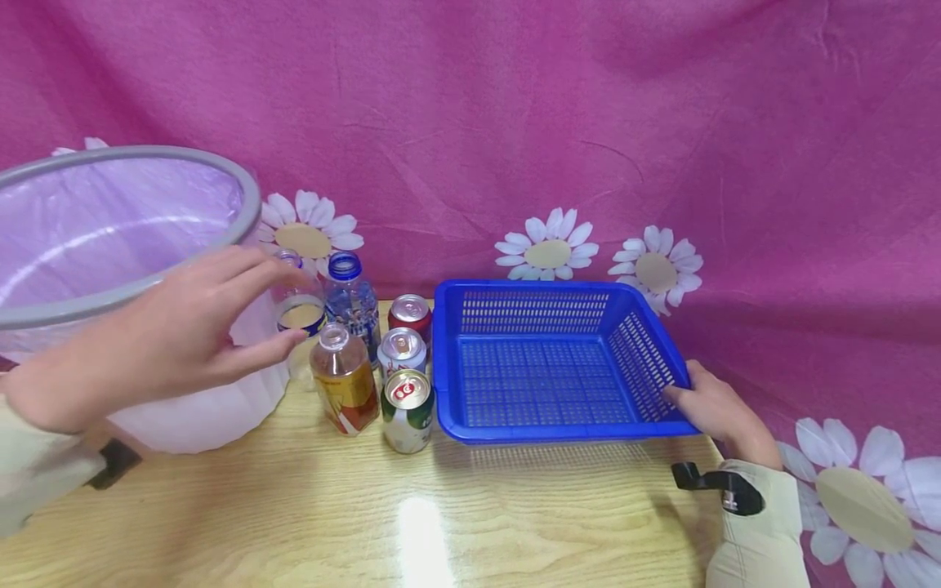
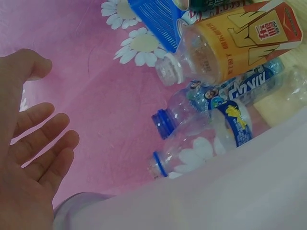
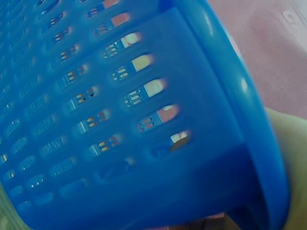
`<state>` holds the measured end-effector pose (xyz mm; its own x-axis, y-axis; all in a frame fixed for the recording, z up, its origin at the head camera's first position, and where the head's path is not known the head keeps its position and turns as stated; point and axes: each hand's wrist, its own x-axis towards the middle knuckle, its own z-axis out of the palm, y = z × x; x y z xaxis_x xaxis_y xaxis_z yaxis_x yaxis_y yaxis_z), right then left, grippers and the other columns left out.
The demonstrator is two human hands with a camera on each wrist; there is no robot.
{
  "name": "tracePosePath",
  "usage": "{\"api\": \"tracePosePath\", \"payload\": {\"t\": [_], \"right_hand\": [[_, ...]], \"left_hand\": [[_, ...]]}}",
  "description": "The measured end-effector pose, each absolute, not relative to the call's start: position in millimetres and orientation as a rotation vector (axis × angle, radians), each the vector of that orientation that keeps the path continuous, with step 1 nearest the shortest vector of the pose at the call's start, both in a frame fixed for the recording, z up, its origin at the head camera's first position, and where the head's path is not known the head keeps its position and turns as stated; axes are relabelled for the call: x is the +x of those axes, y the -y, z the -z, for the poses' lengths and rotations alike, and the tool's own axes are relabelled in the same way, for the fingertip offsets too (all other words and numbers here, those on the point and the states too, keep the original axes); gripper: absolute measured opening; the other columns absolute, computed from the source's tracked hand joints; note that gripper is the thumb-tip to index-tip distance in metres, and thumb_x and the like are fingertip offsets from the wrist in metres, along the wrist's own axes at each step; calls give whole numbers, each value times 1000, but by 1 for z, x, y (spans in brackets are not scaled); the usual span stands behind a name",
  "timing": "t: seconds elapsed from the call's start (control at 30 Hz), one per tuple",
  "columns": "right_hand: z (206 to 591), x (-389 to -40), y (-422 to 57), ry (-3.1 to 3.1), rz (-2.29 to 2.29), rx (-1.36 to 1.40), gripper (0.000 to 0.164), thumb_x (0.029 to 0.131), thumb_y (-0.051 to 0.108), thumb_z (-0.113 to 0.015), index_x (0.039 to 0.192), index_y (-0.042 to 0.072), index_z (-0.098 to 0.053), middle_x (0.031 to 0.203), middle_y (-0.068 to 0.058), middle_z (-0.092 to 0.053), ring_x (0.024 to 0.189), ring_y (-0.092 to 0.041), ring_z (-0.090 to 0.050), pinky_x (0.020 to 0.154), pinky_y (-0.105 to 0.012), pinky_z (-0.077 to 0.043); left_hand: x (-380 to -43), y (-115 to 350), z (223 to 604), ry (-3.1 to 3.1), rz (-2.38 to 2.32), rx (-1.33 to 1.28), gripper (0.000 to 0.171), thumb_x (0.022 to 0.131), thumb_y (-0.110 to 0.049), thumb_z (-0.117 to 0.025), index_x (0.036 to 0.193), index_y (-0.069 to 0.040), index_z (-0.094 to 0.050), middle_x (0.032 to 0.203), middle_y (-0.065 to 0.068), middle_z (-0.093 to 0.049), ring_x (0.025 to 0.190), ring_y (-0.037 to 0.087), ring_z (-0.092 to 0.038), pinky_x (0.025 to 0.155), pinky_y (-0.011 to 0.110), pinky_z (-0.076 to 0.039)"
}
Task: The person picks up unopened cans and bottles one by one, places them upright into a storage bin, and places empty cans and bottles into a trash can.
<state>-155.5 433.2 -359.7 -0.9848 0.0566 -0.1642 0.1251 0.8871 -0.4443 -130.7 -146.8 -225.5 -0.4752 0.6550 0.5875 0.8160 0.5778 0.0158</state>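
My left hand [image 1: 213, 318], its thumb and fingers spread apart, hovers beside the bin; it holds nothing. Close to its fingertips stand a clear plastic bottle with a blue neck ring [image 1: 300, 314], a blue-labelled bottle [image 1: 354, 306] and an orange-labelled bottle [image 1: 345, 392]. All three bottles are uncapped. In the left wrist view the hand [image 2: 43, 143] is apart from the bottles. At the right end of a blue plastic basket [image 1: 544, 431], my right hand [image 1: 724, 416] grips the rim. The right wrist view shows mostly the basket's slotted side [image 3: 201, 96], hiding most of the fingers.
On the left, a translucent bin [image 1: 198, 416] with a grey rim and purple liner stands tall. A red can [image 1: 410, 312], a silver can [image 1: 402, 349] and a green-and-white can [image 1: 408, 416] line the basket's left side. Behind hangs a pink flowered cloth [image 1: 470, 122].
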Motion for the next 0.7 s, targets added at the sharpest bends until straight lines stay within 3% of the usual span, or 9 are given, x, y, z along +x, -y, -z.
{"api": "tracePosePath", "payload": {"t": [0.17, 0.4, 0.7], "right_hand": [[361, -157, -433, -2901, 694, 130, 47, 96, 29, -51, 127, -4, -42, 111, -23, -63, 97, -34, -60, 79, -37, -44], [362, -158, -432, -2884, 716, 164, 51, 95, 29, -51, 132, -4, -38, 117, -26, -60, 101, -37, -59, 85, -48, -46], [361, -157, -433, -2886, 690, 150, 46, 96, 29, -49, 127, -4, -40, 109, -23, -61, 97, -34, -59, 79, -39, -44]], "left_hand": [[-132, 146, 236, 2307, 423, -1153, 44, 78, -24, -76, 118, -9, -63, 109, 1, -68, 101, 15, -60, 91, 28, -45], [-131, 141, 252, 2378, 448, -1119, 49, 74, -20, -79, 117, -6, -60, 108, 4, -68, 102, 18, -62, 90, 36, -49], [-134, 141, 272, 2428, 560, -990, 54, 76, -19, -79, 122, -3, -56, 118, 7, -65, 104, 20, -63, 89, 39, -52]]}}
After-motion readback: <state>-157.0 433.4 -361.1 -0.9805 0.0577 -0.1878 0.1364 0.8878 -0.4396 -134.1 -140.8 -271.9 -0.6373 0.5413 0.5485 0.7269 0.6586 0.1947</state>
